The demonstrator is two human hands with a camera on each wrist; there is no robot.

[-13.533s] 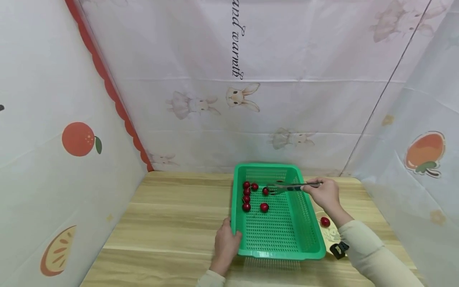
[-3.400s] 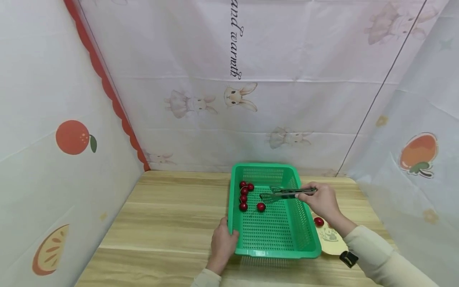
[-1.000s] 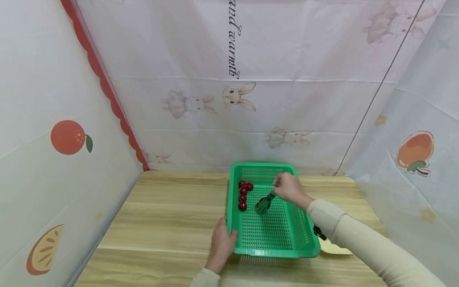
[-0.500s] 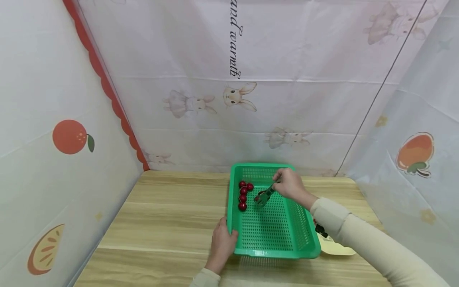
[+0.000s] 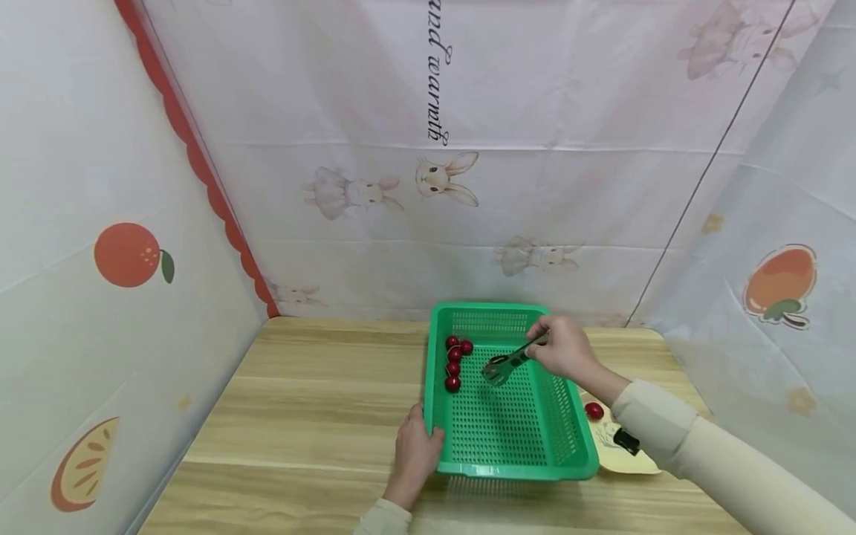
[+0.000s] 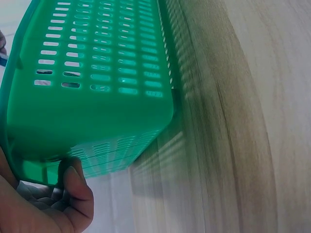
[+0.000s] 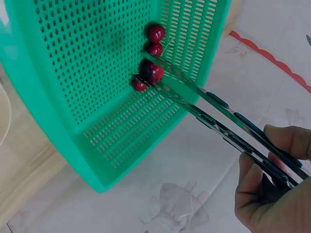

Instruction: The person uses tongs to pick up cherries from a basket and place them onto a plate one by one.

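Observation:
My right hand [image 5: 562,348] holds a pair of metal tongs [image 5: 518,358] by the handle end, slanting down into the green basket [image 5: 495,471]. Between the tong tips sits a dark red cherry [image 7: 150,71], held above the basket floor. Several other cherries [image 5: 453,368], some with stems, lie in a row along the basket's left side. With thumb and fingers my left hand [image 5: 416,449] grips the basket rim near its front left corner; the left wrist view shows the thumb [image 6: 77,187] by the basket's outer wall [image 6: 87,109].
A pale yellow plate [image 5: 625,462] with a panda drawing stands right of the basket, partly under my right forearm. One cherry [image 5: 594,411] shows on it. The wooden table [image 5: 321,416] ends at printed cloth walls [image 5: 374,275] on its back and sides.
The lone cherry near the middle of the basket floor has been picked up by the tongs. My right hand has since drawn it slightly right. My left hand stays on the rim.

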